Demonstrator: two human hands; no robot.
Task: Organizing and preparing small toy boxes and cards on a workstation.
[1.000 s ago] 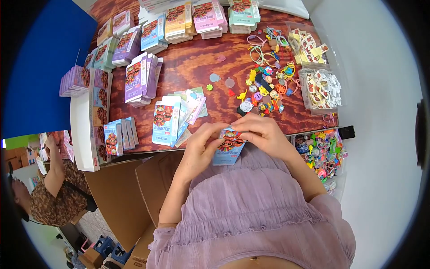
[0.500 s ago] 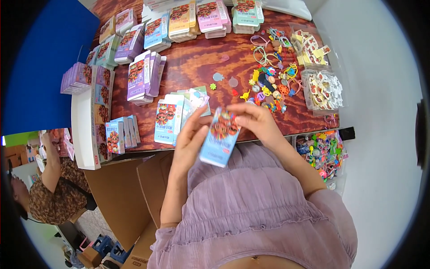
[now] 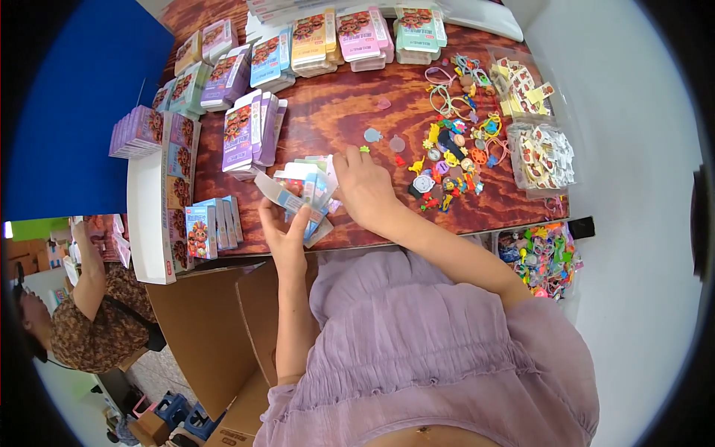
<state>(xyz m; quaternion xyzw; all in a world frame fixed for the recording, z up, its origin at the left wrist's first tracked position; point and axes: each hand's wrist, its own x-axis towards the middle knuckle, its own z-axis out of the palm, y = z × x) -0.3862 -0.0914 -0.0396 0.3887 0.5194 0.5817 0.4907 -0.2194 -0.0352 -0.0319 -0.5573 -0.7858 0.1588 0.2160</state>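
My left hand (image 3: pixel 285 232) is closed around a light blue carton (image 3: pixel 289 200) at the front edge of the table, thumb on the near side. A pale flap of the carton stands out at its upper left. Behind it, partly covered, lie pale printed cards (image 3: pixel 328 170). My right hand (image 3: pixel 363 188) rests on the table just right of these cards, palm down, its fingers bent and close together. Whatever its fingertips grip is hidden beneath them. A small green flower-shaped piece (image 3: pixel 365 149) lies beside those fingers.
Purple cartons (image 3: pixel 240 138) are stacked behind my left hand; small blue boxes (image 3: pixel 201 231) stand left. A long white tray (image 3: pixel 145 216) borders the left side. Colourful trinkets (image 3: pixel 450 160) spread to the right, near a clear bin of cut-outs (image 3: pixel 544 160). Another person (image 3: pixel 97 320) is at far left.
Both hands held a blue carton over my lap. Now my left hand has moved left over the table with a carton, and my right hand has let go and reached forward onto the table.
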